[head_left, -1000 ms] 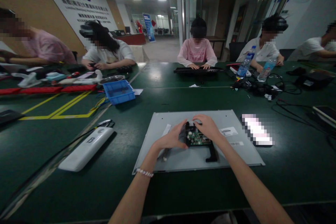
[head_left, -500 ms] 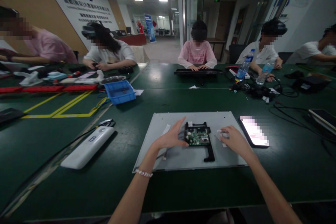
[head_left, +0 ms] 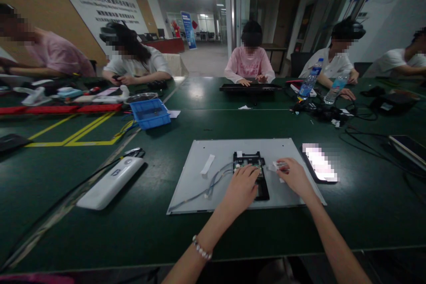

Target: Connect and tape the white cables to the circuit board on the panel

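Observation:
My left hand [head_left: 244, 182] lies over the black bracket [head_left: 262, 191] that carries the green circuit board, its fingers stretched out and covering most of the board. To the right, my right hand [head_left: 293, 175] pinches a small whitish, partly clear piece [head_left: 274, 167] whose kind I cannot make out. Both hands are above a flat grey panel [head_left: 189, 168]. Grey cables [head_left: 214, 182] run from the bracket toward the panel's lower left corner. A white strip [head_left: 208, 165] sits on the panel left of the bracket.
A phone with a lit screen [head_left: 319, 164] lies right of the panel. On the left is a white power bank [head_left: 111, 183] with a cable. Farther off stand a blue bin [head_left: 149, 115] and two water bottles [head_left: 311, 80]. Several people sit across the green table [head_left: 186, 239].
My left hand has moved right, from the bracket's left edge onto the circuit board, uncovering the cables and white strip. My right hand stays near the same spot, still pinching the whitish piece.

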`<act>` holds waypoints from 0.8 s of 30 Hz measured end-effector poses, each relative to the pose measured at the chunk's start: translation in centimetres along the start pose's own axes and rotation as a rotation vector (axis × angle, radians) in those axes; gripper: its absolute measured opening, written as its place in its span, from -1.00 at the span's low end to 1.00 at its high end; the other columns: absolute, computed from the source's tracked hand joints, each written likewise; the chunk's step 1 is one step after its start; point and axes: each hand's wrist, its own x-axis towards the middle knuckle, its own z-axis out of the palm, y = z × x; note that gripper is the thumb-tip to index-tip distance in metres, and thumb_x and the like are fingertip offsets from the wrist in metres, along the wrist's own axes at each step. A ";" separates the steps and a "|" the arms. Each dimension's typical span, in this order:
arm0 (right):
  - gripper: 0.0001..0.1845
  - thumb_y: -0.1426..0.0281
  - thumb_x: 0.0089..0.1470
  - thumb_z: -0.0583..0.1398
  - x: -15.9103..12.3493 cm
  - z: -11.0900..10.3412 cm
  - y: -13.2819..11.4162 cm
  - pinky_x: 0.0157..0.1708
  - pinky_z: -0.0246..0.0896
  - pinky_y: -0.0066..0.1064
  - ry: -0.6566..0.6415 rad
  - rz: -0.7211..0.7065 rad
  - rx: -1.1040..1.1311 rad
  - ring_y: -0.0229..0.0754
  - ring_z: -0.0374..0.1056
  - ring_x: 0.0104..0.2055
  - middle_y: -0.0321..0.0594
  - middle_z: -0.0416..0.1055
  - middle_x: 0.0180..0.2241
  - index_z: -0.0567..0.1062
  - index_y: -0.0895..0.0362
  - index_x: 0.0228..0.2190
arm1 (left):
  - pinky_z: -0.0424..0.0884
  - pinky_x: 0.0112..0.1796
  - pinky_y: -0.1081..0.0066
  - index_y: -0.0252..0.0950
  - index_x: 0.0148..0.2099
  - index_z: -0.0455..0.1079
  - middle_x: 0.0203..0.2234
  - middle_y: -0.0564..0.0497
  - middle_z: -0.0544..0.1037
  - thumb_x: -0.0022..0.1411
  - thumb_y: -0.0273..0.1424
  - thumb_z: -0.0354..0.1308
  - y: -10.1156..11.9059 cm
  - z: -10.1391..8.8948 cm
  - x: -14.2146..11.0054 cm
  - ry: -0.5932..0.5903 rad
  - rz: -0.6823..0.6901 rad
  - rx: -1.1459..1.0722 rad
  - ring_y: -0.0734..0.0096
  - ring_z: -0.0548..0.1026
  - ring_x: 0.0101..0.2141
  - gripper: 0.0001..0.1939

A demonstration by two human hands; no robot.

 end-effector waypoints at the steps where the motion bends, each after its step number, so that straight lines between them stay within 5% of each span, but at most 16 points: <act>1: -0.65 0.49 -0.10 0.18 0.0 0.0 0.1 -0.31 0.35 -0.37 0.003 0.000 0.008 -0.21 0.41 -0.32 -0.08 0.38 -0.16 0.44 0.15 -0.18 | 0.14 0.10 0.14 -0.26 0.12 0.17 0.06 -0.06 0.33 0.16 -0.53 0.00 -0.1 0.1 0.3 -0.002 0.002 0.014 0.18 0.22 0.11 -0.55; 16: -0.79 0.46 -0.08 0.16 1.5 -0.8 -1.4 -0.26 0.26 -0.38 -0.157 -0.043 -0.194 -0.25 0.37 -0.36 -0.13 0.38 -0.24 0.49 0.16 -0.31 | 0.11 0.09 0.14 -0.22 0.09 0.20 0.01 -0.04 0.35 0.17 -0.54 -0.02 -0.4 0.5 0.2 0.043 -0.003 0.030 0.19 0.27 0.04 -0.58; 24: -0.86 0.39 -0.06 0.14 0.9 -0.2 -1.6 -0.35 0.27 -0.40 -0.117 0.017 0.050 -0.21 0.40 -0.39 -0.25 0.48 -0.42 0.48 0.12 -0.39 | 0.09 0.10 0.16 -0.22 0.09 0.20 0.02 -0.05 0.34 0.18 -0.55 -0.05 -0.3 0.4 0.1 0.041 -0.002 0.020 0.21 0.25 0.06 -0.58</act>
